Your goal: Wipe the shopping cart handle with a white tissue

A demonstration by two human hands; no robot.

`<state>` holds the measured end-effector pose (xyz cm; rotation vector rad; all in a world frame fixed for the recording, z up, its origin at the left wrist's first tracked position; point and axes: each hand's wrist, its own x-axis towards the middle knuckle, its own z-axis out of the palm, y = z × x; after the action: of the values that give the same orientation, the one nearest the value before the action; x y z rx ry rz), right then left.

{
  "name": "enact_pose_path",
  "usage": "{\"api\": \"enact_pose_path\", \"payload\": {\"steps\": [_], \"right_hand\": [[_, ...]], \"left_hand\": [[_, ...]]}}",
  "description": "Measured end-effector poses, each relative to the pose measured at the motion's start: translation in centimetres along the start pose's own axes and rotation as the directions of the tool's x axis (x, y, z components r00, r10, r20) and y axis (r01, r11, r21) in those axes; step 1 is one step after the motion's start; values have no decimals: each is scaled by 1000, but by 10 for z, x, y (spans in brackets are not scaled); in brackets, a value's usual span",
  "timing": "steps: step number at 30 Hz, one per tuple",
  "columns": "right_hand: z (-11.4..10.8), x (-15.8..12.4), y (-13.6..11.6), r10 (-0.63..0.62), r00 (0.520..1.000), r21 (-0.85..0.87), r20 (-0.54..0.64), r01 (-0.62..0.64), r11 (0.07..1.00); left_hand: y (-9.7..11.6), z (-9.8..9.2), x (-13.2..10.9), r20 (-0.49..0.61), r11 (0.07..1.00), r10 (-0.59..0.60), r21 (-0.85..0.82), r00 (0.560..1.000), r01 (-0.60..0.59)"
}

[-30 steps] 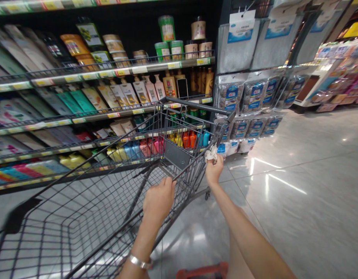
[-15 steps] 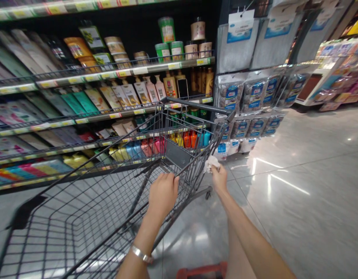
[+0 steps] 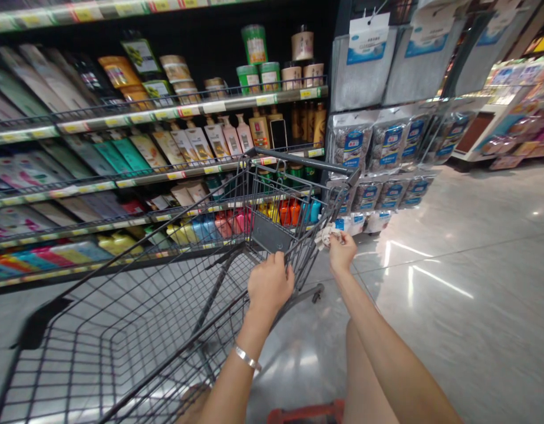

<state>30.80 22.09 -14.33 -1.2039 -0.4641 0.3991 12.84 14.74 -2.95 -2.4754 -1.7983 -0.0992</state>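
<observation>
A dark grey wire shopping cart (image 3: 165,353) stands in front of me, its handlebar (image 3: 305,162) towards the shelves. My left hand (image 3: 270,281), with a silver bracelet on the wrist, is closed around the cart's near top rail. Farther right, my right hand (image 3: 343,252) pinches a crumpled whitish wipe (image 3: 325,235) against the cart's side near the handle end. Part of the wipe is hidden by the fingers. Inside the basket, the grey child-seat panel (image 3: 270,232) is visible.
Behind the cart, store shelves (image 3: 201,109) carry bottles and jars. Packaged scrubbers (image 3: 389,141) and grey cloths (image 3: 362,73) hang at the right end. A red object (image 3: 307,412) sits on the tiled floor (image 3: 466,335) by my legs. Another display (image 3: 497,118) stands far right.
My left hand has slid along the rail, forward and right towards the handle end. My right hand has moved slightly up and right with the wipe. The cart has stayed in place.
</observation>
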Motion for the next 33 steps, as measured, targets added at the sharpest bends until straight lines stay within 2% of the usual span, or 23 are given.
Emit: {"api": "enact_pose_path", "payload": {"steps": [3,7,9,14,19,22,25,28,31,33], "right_hand": [[3,-19,-11,-60,998,-66,-25,58,996],[5,-41,-24,-191,976,-175,104,207,963],[6,-43,-26,-227,966,-235,126,251,939],[5,-42,-15,-155,984,-258,85,172,951],[-5,-69,12,-55,991,-284,123,88,955],[-11,-81,17,1,988,-286,154,43,957],[-12,-67,2,4,992,-274,126,31,961],[-5,-34,-29,-46,997,-254,57,59,965],[7,-8,-58,-172,984,-181,-49,161,970],[13,-6,-67,-226,972,-165,-62,213,963]], "left_hand": [[-1,-1,-2,1,1000,3,-4,1000,-3],[-2,-2,-3,-12,1000,2,2,1000,-2],[-1,-2,-4,-16,1000,7,2,1000,-7],[0,-2,-5,-25,1000,0,11,1000,1],[1,0,-4,-44,1000,10,7,999,-10],[1,1,-4,-64,1000,18,8,998,-17],[1,2,-5,-82,1000,28,6,996,-28],[0,3,-6,-92,1000,26,5,995,-25],[0,4,-7,-91,1000,20,2,996,-20],[0,3,-7,-88,1000,19,2,996,-19]]}}
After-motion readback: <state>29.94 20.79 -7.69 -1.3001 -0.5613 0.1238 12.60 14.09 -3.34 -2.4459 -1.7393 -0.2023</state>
